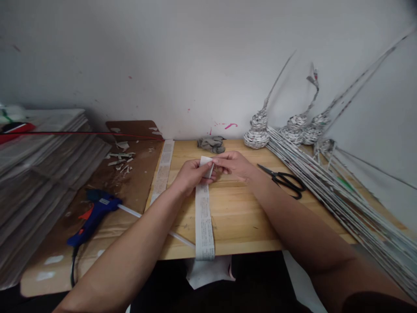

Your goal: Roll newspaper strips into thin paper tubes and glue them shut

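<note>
A long newspaper strip [204,217] runs from my hands down over the table's front edge. My left hand [193,174] is closed on its upper end, thumb on top and fingers underneath. At the strip's top right corner my right hand [233,164] pinches the paper between thumb and fingertips. Another newspaper strip [162,169] lies flat to the left of my left hand. Black-handled scissors [286,180] rest to the right, near my right forearm. Just beyond my hands sits a crumpled grey cloth [211,144].
A blue glue gun [94,217] with a glue stick lies on brown board [137,187], near paper scraps [122,161]. Stacked newspapers [48,187] fill the left. Many rolled paper sticks [312,174] stretch along the right, beside woven paper gourd shapes [257,130] against the wall.
</note>
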Demonstrator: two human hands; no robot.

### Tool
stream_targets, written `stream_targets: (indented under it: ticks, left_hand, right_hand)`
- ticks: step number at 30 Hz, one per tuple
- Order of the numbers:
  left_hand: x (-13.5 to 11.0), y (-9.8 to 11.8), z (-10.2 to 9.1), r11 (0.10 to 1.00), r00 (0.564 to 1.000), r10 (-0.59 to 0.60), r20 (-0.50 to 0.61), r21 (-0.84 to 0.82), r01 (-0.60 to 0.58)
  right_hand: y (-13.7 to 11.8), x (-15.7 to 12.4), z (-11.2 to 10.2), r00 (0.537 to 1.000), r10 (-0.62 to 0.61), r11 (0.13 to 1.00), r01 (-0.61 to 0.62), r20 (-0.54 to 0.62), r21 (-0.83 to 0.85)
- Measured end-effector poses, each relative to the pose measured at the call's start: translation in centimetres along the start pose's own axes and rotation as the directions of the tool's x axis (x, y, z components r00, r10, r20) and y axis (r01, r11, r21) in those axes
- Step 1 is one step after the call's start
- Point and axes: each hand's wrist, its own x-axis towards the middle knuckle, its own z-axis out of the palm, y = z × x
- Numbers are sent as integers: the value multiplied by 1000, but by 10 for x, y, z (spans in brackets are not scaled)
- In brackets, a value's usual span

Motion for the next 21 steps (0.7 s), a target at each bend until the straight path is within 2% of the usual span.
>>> stream_targets:
  ticks: [6,12,21]
  left_hand:
    - [0,-2,0,1000,1000,14,10,-14,-14]
    - [-1,-2,1,999,999,-20,39,-34,21]
    - [-1,-3,0,1000,996,11,92,-30,-9]
  right_hand:
    - [1,1,-1,1000,-19,1000,19,16,-21]
    - [2,3,-6,999,-38,994,34,-38,-99]
    - [-3,0,-2,996,-22,997,15,-89,-79]
